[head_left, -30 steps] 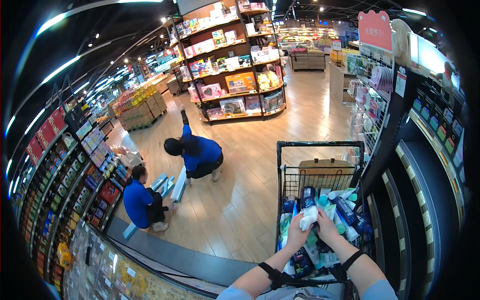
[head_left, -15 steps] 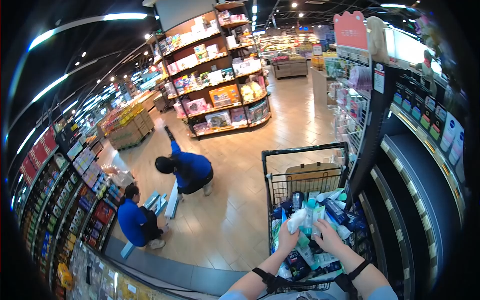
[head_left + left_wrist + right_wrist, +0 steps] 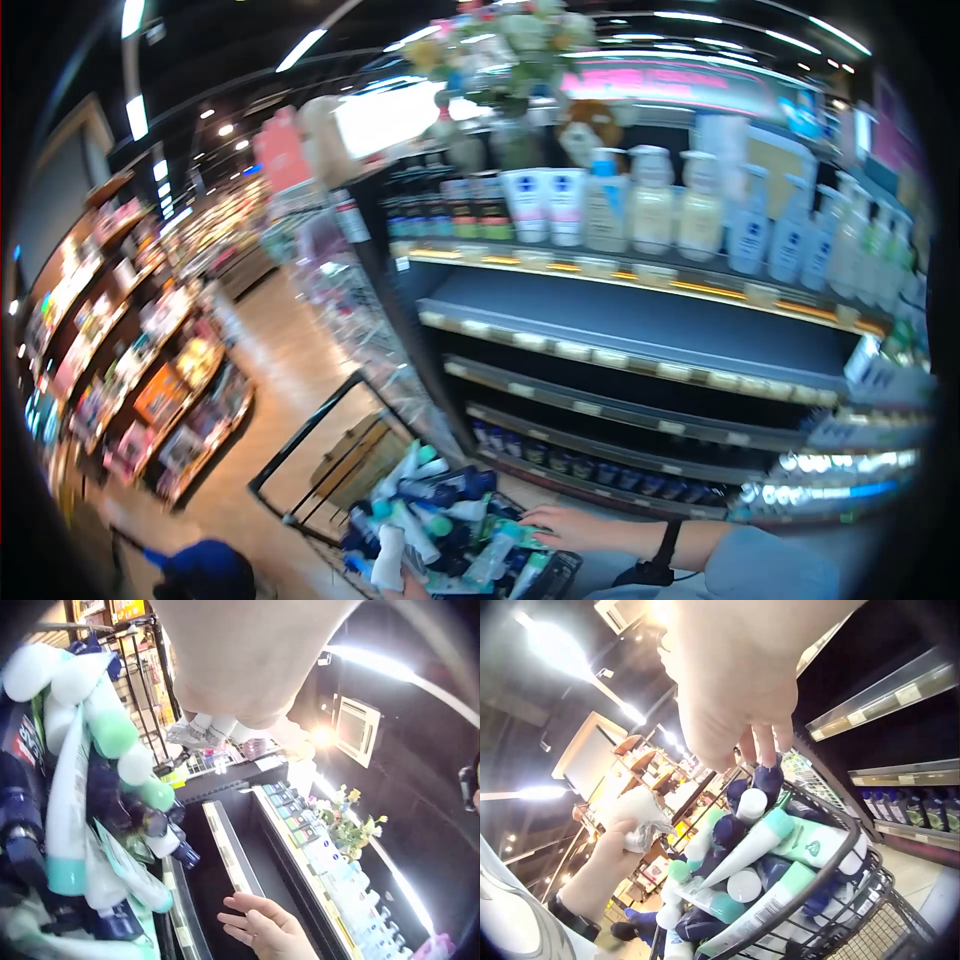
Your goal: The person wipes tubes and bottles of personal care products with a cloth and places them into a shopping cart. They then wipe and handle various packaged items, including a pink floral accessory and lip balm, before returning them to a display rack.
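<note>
A crumpled white cloth or tissue [image 3: 388, 558] is gripped by the left hand [image 3: 408, 586] at the cart's near side; the right wrist view shows that hand [image 3: 606, 862] with its fingers curled round the white thing [image 3: 639, 817]. Over the right part of the heaped cart, the right hand [image 3: 568, 527] reaches out empty with loosely extended fingers, and in the left wrist view the same hand [image 3: 268, 927] appears spread. Tubes and bottles [image 3: 415, 530] with white, teal and navy parts fill the wire cart [image 3: 290, 520]. Whether the right hand touches them cannot be told.
Shelving [image 3: 600, 310] stands beyond the cart, with pump bottles [image 3: 652, 205] on its top level and dark bottles [image 3: 580, 468] on its lowest. Left of it is a display rack [image 3: 160, 395]. A crouching person in blue [image 3: 208, 570] is at the lower left.
The head view has swung right toward the shelving, so the cart now appears lower left. The right hand has moved away from the left, which still holds the white thing.
</note>
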